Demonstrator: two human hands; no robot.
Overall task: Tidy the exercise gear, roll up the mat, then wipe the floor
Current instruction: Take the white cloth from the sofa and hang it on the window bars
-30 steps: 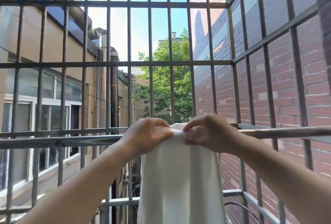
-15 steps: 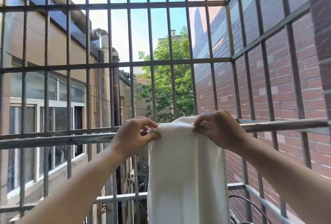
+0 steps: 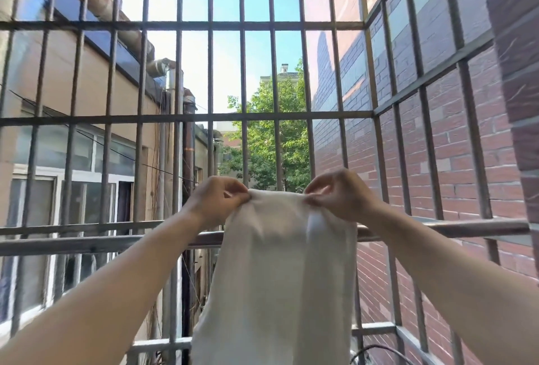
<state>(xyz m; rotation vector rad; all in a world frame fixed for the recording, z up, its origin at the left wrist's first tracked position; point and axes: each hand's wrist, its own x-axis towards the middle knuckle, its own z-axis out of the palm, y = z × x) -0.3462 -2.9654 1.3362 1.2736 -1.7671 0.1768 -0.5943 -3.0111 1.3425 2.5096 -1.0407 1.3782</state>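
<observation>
Across the metal rail (image 3: 87,243) at the window grille (image 3: 242,115): one white cloth (image 3: 277,277), hanging long on the near side and running out of view at the bottom edge. Held a little above the rail at its top fold and pinched there at two spots, the left corner by the left hand (image 3: 217,201), the right corner by the right hand (image 3: 338,198). Fingers of both curled in, thumb against fingertips, gripping fabric and nothing else.

Judging by the soft folds and the sag between the two pinches: light, limp and thin, with no stiffness at all. Likely to slip off a smooth rail if pulled from one side only. Best taken at the top edge near both corners, as here, or gathered in one fist at the middle once free of the rail. No risk of breakage, only of a drop through the bars, so keep a firm grip while drawing it inward. Probably the wiping cloth for the floor; no telling whether damp or dry.

Counted: one cloth, two hands, one rail under the cloth, one dark cable (image 3: 379,350) low at the right. Beyond the bars, a brick wall (image 3: 452,160) on the right and a green tree (image 3: 271,146) in the middle. No mat, no exercise gear, no floor in view.
</observation>
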